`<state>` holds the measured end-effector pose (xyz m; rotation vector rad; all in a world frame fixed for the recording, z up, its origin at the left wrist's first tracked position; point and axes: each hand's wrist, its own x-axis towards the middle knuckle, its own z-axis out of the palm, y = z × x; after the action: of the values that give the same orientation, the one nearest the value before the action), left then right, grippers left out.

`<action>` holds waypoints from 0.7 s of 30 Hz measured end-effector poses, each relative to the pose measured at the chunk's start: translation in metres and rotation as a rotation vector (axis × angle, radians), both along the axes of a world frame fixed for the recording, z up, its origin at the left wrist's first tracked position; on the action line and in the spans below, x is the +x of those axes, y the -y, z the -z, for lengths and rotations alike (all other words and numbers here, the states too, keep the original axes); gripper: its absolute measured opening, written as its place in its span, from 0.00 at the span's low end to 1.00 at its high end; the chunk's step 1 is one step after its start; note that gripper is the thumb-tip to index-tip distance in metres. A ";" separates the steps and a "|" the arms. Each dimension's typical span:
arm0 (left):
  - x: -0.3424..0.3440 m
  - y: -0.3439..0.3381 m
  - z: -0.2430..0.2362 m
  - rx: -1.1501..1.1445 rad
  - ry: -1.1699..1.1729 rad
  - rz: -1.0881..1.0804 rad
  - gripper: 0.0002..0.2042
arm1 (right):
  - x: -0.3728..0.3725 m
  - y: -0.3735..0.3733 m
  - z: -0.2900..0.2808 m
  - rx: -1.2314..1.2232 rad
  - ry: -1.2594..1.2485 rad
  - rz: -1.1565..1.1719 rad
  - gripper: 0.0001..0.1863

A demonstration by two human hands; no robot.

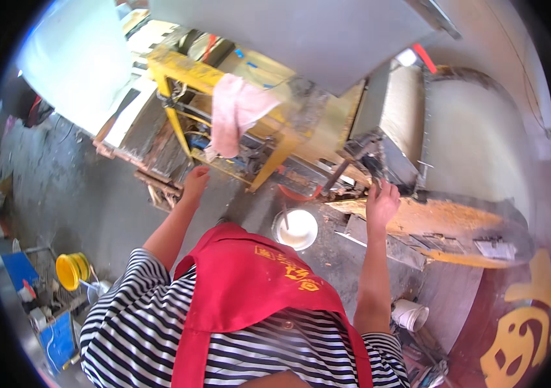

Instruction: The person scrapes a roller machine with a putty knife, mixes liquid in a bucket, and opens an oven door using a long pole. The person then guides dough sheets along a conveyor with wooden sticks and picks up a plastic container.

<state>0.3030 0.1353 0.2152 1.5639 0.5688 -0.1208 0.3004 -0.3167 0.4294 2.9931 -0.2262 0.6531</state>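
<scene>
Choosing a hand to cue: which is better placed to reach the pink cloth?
Probably the left hand: in this view it is nearer the pink cloth hanging on the yellow frame, and nothing shows in it. The right hand is farther across, beside the grey housing.

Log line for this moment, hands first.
left hand: near yellow frame, grip unclear; right hand: at machine, contact unclear; cloth: over yellow frame; white bucket: on floor

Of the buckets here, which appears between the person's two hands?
The white bucket just beyond the red apron, between the left hand and right hand. The yellow bucket shows far left; the other white bucket, lower right.
</scene>
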 end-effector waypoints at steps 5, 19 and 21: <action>0.036 0.025 -0.022 -0.018 0.087 0.163 0.11 | 0.010 -0.088 0.032 0.414 -0.004 -0.368 0.08; 0.087 0.111 -0.080 0.766 0.483 0.484 0.12 | 0.009 -0.189 0.086 0.696 -0.420 -0.396 0.09; 0.082 0.100 -0.078 0.902 0.692 0.465 0.10 | 0.002 -0.191 0.090 0.711 -0.429 -0.344 0.09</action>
<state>0.3850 0.0351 0.2933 2.4224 -0.3683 0.3720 0.3026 -0.1260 0.3399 3.7966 0.1201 -0.1208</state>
